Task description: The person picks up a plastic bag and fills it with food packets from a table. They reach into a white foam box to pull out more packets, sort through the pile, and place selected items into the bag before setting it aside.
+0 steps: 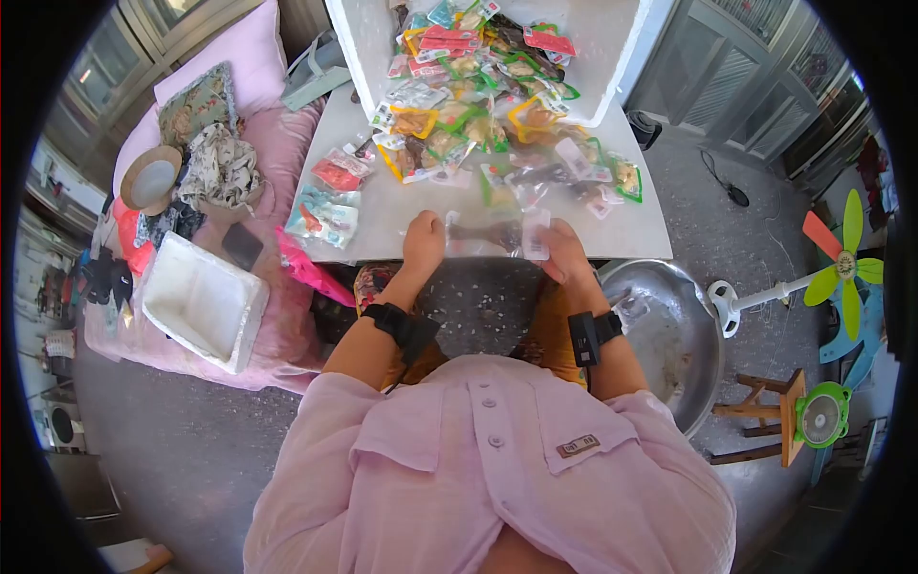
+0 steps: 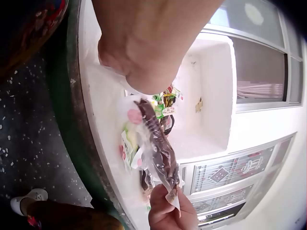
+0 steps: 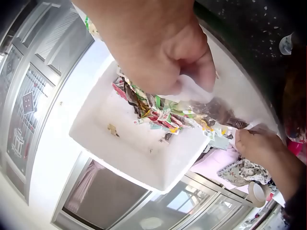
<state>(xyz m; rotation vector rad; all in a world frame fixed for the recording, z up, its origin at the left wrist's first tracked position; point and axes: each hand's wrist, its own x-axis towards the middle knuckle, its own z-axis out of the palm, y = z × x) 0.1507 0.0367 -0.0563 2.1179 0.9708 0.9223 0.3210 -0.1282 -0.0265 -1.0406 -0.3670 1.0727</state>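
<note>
Stretched between both hands over the near edge of the white table is a clear plastic packet [image 1: 490, 233] with a long dark brown piece of food inside. My left hand [image 1: 423, 241] grips its left end, fingers curled. At the other end, my right hand [image 1: 566, 253] pinches the whitish corner between thumb and fingers. The left wrist view shows the dark food [image 2: 160, 146] through the wrinkled film, with the right hand [image 2: 171, 211] at the far end. Beyond the hands lies a heap of food packets [image 1: 459, 124], some edged green, yellow or red.
A white foam box [image 1: 612, 67] stands on its side at the back, packets spilling from it. White-and-blue packets [image 1: 323, 218] and red packets [image 1: 340, 170] lie at the table's left. A metal basin [image 1: 674, 354] sits at right, a smaller foam box [image 1: 206, 301] at left.
</note>
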